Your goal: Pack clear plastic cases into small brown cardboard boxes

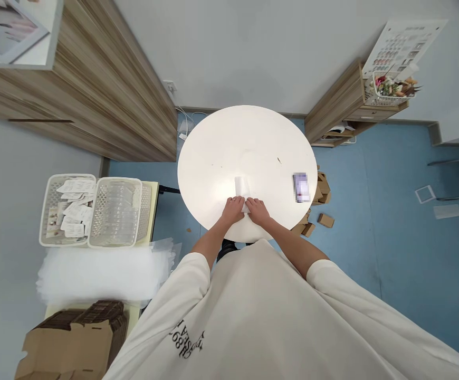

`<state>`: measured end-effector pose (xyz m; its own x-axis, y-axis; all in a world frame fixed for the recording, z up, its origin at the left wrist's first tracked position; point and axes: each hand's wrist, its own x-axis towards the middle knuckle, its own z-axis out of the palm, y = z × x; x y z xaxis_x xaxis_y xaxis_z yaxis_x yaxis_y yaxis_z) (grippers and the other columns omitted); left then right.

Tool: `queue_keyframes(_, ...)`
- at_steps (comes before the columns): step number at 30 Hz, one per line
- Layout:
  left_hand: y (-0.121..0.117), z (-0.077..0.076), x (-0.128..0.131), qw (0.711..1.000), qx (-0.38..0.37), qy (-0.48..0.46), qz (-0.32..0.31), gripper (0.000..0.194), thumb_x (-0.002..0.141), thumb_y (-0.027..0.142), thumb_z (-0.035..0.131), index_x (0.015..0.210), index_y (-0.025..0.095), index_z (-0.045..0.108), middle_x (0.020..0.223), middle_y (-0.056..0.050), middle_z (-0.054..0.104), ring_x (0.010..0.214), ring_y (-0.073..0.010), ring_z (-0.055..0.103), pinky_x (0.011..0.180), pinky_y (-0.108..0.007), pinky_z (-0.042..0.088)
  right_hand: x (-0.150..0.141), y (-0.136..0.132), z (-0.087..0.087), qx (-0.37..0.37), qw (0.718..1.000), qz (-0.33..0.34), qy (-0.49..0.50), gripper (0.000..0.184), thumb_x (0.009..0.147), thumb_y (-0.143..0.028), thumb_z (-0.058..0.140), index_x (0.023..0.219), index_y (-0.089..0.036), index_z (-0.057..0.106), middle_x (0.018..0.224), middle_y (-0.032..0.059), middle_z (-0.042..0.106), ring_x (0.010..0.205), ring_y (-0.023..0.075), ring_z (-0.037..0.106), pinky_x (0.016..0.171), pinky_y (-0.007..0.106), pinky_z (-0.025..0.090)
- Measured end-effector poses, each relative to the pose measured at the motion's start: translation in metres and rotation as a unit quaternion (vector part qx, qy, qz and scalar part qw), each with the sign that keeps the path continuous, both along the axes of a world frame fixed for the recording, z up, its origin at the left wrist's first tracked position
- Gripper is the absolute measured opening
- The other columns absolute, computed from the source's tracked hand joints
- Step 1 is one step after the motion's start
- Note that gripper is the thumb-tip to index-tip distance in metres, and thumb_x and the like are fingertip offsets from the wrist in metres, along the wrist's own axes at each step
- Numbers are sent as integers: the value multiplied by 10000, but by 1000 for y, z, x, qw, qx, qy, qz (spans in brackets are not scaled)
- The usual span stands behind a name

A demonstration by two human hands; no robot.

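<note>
A narrow white piece of thin, translucent wrapping (242,186) lies on the round white table (249,132), near its front edge. My left hand (233,208) grips its left side, fingers curled over it; a ring shows on one finger. On the other side my right hand (257,210) presses and holds the near end, its fingers bent. The two hands almost meet over the wrapping. Whether anything is inside it, I cannot tell. A purple-and-white item (301,187), blurred out, rests near the table's right edge.
To the left, a side table bears a basket of paper cards (75,208), a basket of clear plastic pieces (115,208), a stack of white foam sheets (103,274) and flattened brown cartons (71,345). Small brown boxes (326,220) lie on the floor at right.
</note>
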<state>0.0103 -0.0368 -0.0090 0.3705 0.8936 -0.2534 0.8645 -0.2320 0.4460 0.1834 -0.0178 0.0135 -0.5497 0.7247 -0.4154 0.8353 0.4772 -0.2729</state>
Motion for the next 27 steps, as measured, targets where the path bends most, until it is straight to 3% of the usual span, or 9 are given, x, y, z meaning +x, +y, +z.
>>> queue_keyframes(6,-14,14,-6,993,-85,-60,63,400,852,322,574,1237,217,549,1214,-99,650,1211,-306,555,1099,-471,302,-4,4,11,-18,999,38,-16,302,925,-212,546,1226,-186,567,1251,134,621,1080,291,540,901,384,388)
queue_keyframes(9,-18,17,-10,980,-131,-100,109,304,907,331,503,1185,244,594,1247,-71,643,1221,-283,556,1082,-451,345,-4,10,16,-47,998,48,-15,248,995,-292,483,1200,-201,590,1172,110,657,1026,261,582,866,359,398)
queue_keyframes(14,-12,16,-9,938,-190,-156,245,300,983,399,413,1164,252,602,1280,-75,613,1176,-253,593,1004,-391,434,-10,35,16,-82,996,35,-30,264,1038,-321,413,1156,-224,628,1105,81,676,992,234,622,789,316,420)
queue_keyframes(18,-13,13,-5,899,-198,-213,326,325,985,405,462,1260,233,489,1240,-84,638,1113,-224,619,901,-344,489,-20,56,11,-114,993,-11,-30,285,1035,-332,429,1256,-242,583,1180,94,635,989,233,632,729,300,443)
queue_keyframes(21,-21,11,-2,900,-178,-213,335,474,950,291,504,1399,219,370,1363,-118,578,1195,-219,592,932,-347,497,-27,61,5,-108,992,-60,-22,284,1032,-319,423,1264,-228,560,1190,116,602,921,234,639,703,311,457)
queue_keyframes(24,-30,11,3,926,-144,-172,302,630,937,244,491,1517,200,249,1484,-154,481,1304,-241,533,1008,-390,483,-30,60,-4,-88,988,-123,9,293,1015,-315,462,1282,-209,517,1210,133,570,902,237,639,701,322,471)
queue_keyframes(27,-35,12,7,953,-125,-117,250,668,935,214,466,1559,206,228,1564,-155,392,1398,-268,451,1070,-432,450,-28,56,-14,-79,978,-187,47,330,995,-341,507,1294,-210,463,1210,128,550,859,226,629,695,329,480)
